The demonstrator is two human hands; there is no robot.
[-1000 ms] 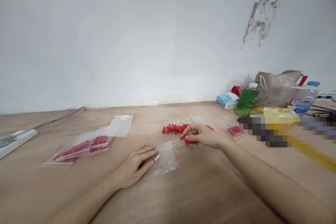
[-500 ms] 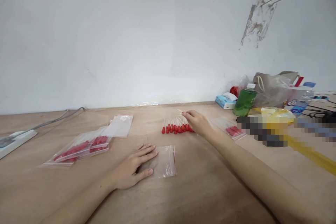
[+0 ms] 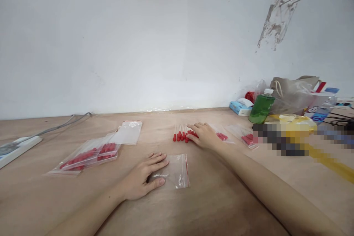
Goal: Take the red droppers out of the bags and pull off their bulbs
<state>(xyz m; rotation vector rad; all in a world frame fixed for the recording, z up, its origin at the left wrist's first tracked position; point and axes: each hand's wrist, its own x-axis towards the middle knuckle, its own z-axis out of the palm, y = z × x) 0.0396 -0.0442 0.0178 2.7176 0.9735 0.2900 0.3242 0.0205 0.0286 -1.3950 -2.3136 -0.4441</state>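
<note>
My left hand (image 3: 143, 177) lies flat, fingers spread, on the left part of a clear zip-lock bag (image 3: 177, 173) with a red line along its right edge. Farther back is a row of droppers (image 3: 180, 136), thin pale tubes with red bulbs toward me. Over the right end of this row rests my right hand (image 3: 204, 135), thumb apart from the fingers, hiding several droppers. Its fingertips touch or hover just above them; I cannot tell which.
Filled bags of droppers (image 3: 88, 155) overlap on the left, by a stack of bags (image 3: 129, 132). More filled bags (image 3: 246, 140) lie on the right. Behind them stand a tissue pack (image 3: 240, 107) and a green bottle (image 3: 262, 107). A power strip (image 3: 22, 151) is at far left.
My right hand has come down from a pinch above the tubes' far ends and spread over the droppers' right end. My left hand stays on the bag. The view has shifted slightly.
</note>
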